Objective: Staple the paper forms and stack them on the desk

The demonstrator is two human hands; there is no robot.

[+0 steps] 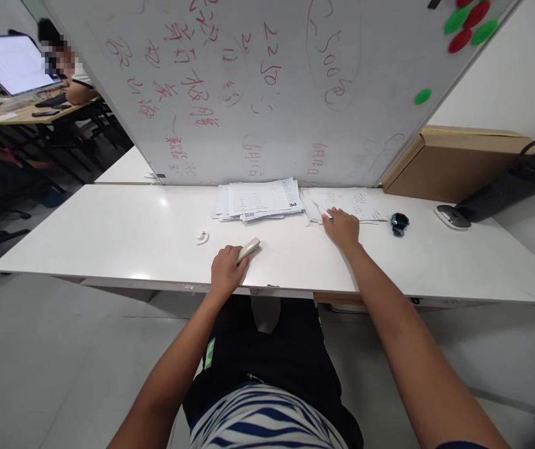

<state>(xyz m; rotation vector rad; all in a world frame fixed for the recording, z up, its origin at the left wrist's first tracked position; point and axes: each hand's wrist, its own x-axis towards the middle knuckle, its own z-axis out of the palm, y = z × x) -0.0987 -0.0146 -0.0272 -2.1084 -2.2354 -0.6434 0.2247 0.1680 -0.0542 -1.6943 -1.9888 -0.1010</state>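
Observation:
My left hand (227, 272) is closed round the back of an off-white stapler (249, 249) near the desk's front edge. The stapler's front end points away to the right, and its rear is covered by my fingers. Over the loose sheets (358, 202) on the right, my right hand (343, 228) pinches a slim white pen (322, 209) that slants up to the left. Part of the pen is hidden by the fingers. Left of that hand lies a thick, uneven pile of printed papers (260, 198).
A white hook-shaped item (202, 237) lies left of the stapler. To the right are a dark watch (399, 223), a computer mouse (453, 216), a black cylinder (506, 187) and a cardboard box (449, 162). A whiteboard (290, 131) stands behind the white desk (122, 231). Another person sits far left.

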